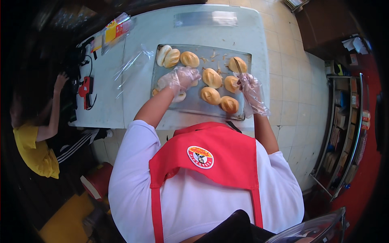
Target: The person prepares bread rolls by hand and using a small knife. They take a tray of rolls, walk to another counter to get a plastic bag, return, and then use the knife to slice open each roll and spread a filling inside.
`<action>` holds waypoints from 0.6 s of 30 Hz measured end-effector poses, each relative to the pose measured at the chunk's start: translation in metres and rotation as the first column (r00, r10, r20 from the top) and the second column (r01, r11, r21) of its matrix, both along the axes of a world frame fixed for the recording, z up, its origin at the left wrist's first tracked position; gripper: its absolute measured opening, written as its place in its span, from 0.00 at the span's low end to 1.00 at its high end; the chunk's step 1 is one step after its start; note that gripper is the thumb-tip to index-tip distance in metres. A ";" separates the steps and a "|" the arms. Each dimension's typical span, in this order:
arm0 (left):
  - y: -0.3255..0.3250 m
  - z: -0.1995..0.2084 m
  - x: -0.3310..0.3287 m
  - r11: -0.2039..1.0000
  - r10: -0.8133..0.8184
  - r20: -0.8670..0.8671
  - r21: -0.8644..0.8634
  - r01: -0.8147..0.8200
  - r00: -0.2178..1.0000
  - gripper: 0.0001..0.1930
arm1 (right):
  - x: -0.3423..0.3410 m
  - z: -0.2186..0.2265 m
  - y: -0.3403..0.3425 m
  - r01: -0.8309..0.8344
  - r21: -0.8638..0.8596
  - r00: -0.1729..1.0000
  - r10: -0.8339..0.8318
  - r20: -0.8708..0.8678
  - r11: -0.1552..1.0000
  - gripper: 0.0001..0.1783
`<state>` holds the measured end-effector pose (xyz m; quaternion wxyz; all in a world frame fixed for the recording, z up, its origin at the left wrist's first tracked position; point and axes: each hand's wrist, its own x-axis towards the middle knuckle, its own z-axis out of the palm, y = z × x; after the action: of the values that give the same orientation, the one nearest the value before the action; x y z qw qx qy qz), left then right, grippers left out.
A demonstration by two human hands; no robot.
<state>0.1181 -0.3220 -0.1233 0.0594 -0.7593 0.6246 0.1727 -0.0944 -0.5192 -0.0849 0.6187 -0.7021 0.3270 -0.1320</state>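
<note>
Both my hands wear clear plastic gloves over a metal baking tray (186, 108) of golden bread rolls (211, 78). My left hand (185, 78) is on the tray's left half, its fingers curled over a roll that is mostly hidden beneath it. On the right, my right hand (249, 87) is closed around a knife (237, 65), whose blade points away from me across the far-right roll (240, 65). Another roll (231, 84) lies just beside the right hand's fingers. Two rolls (168, 56) rest together in the tray's far-left corner.
Crumbs and flakes lie on the tray. The pale table (142, 36) also bears a clear plastic bag (131, 69), printed packaging (115, 32) and a red device (85, 90) with a cable. A person in a yellow shirt (36, 150) is at the left. Metal shelving (340, 133) stands right.
</note>
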 end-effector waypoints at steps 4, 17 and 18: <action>0.021 -0.030 0.018 0.947 0.015 -0.178 -0.312 -0.071 0.984 0.27 | -0.002 -0.006 -0.002 0.005 0.008 1.000 -0.005 0.002 1.000 0.16; 0.009 -0.027 0.029 0.846 0.103 -0.586 -0.374 -0.381 0.804 0.26 | 0.020 0.013 0.002 -0.067 0.113 0.975 0.089 -0.202 0.991 0.18; 0.006 -0.004 0.028 0.780 0.132 -0.756 -0.320 -0.538 0.641 0.27 | 0.019 0.011 0.001 -0.045 0.154 0.982 0.072 -0.177 0.987 0.18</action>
<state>0.1460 -0.3155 -0.1272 -0.4222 -0.7285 0.4618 0.2789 -0.0757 -0.5184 -0.0743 0.6406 -0.6724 0.3701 -0.0241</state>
